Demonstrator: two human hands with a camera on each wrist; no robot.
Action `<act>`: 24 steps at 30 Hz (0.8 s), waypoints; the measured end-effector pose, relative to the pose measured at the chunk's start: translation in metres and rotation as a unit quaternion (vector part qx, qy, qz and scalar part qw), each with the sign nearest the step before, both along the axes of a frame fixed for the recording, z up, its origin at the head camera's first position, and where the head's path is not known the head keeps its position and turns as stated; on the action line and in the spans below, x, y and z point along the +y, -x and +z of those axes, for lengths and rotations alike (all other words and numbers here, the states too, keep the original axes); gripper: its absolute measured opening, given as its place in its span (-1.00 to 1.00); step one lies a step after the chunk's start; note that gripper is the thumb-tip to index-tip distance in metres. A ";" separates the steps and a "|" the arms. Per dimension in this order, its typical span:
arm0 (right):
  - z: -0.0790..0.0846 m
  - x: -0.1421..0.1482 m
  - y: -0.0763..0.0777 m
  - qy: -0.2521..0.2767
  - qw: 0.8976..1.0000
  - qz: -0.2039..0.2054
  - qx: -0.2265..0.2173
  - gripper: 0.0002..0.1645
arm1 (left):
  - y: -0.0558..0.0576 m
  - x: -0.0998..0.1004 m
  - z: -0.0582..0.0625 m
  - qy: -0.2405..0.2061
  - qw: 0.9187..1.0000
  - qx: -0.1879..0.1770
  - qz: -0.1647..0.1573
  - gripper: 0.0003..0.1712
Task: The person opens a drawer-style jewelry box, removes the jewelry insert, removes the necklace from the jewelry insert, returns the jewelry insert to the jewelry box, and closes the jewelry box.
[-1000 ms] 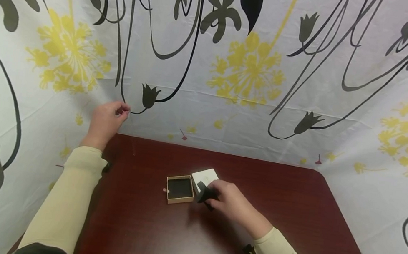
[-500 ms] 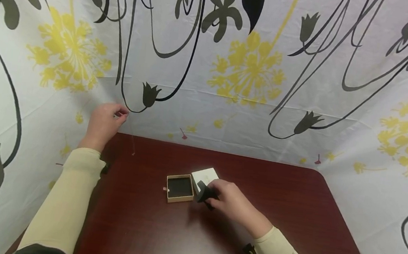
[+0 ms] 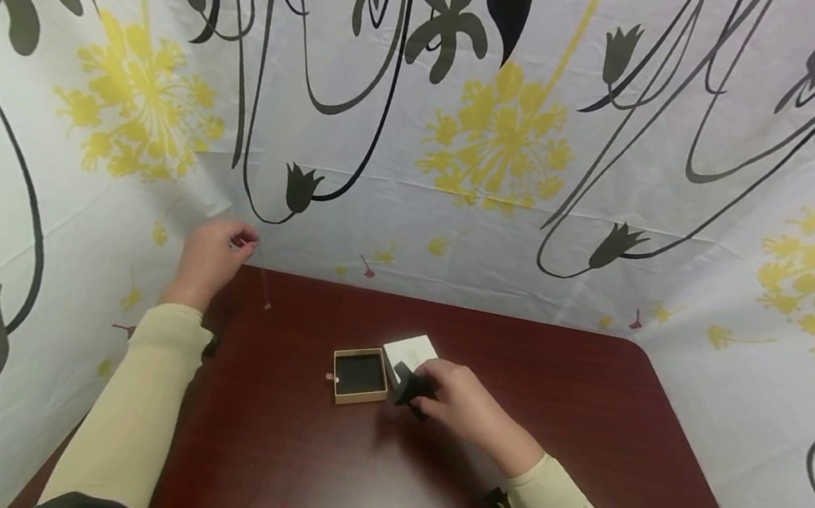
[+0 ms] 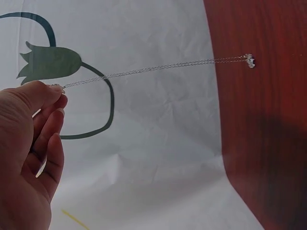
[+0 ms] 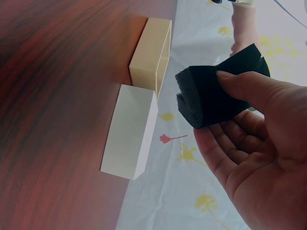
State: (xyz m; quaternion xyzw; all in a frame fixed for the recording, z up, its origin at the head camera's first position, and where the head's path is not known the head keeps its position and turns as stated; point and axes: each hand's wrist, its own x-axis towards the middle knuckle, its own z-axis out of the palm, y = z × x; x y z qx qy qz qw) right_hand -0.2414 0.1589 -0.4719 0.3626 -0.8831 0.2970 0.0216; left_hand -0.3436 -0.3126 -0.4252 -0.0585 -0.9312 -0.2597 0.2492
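High at the far left of the table, my left hand (image 3: pixel 214 257) pinches one end of a thin silver necklace (image 4: pixel 153 68) between thumb and forefinger. The chain hangs down doubled, and a small shiny pendant (image 4: pixel 249 61) dangles at its bottom. My right hand (image 3: pixel 462 399) holds a bent black foam pad (image 5: pixel 211 93), thumb on top and fingers beneath. Below it and to the left, a small open box (image 3: pixel 357 400) stands on the table with a dark inside. A white box lid (image 3: pixel 407 350) sits against the box, partly hidden by the foam pad and my right hand.
The dark red wooden table (image 3: pixel 292 467) has a rounded far right corner. A white cloth (image 3: pixel 349 239) printed with flowers hangs behind it and along both sides, close to my left hand. A small pull tab (image 3: pixel 330 377) sticks out from the box's left side.
My left hand has sunk slightly, with the necklace hanging from it. The right hand, foam pad, box and lid stay where they were.
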 end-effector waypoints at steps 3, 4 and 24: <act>-0.001 0.000 0.000 -0.003 1.000 -0.003 -0.005 -0.67 | 0.000 0.000 -0.005 0.002 1.000 -0.013 -0.001 -0.90; -0.001 0.000 0.000 -0.004 1.000 -0.004 -0.007 -0.67 | 0.000 0.000 -0.007 0.004 1.000 -0.015 0.000 -0.91; -0.004 0.001 0.000 0.005 1.000 -0.004 -0.017 -0.69 | 0.005 -0.003 -0.041 0.024 0.997 -0.069 -0.004 -0.89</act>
